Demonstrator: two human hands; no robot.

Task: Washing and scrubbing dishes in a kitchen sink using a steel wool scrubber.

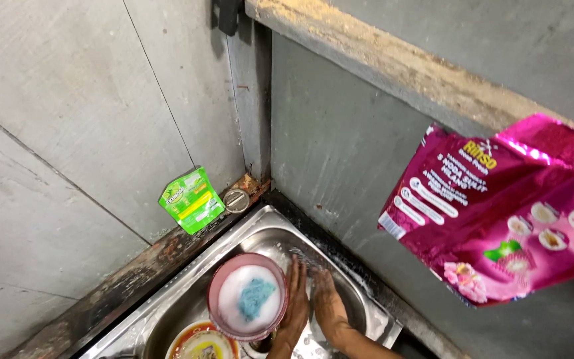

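Left hand (295, 302): flat, fingers spread, resting beside your pink bowl (247, 296), steadying it.
Right hand (327, 302): released, pressed on the sink (360, 292) floor.

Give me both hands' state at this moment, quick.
Left hand: open, fingers flat, holding nothing, beside the pink round bowl of foam.
Right hand: open, flat on the steel sink basin, holding nothing.

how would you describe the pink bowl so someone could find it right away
Start at the steel sink set in the corner of the grey walls. Inside it, just beside the person's left hand, sits the pink bowl. Unlike the yellow and red plate below it, it is round, filled with white foam, and has a blue sponge lying in the middle.
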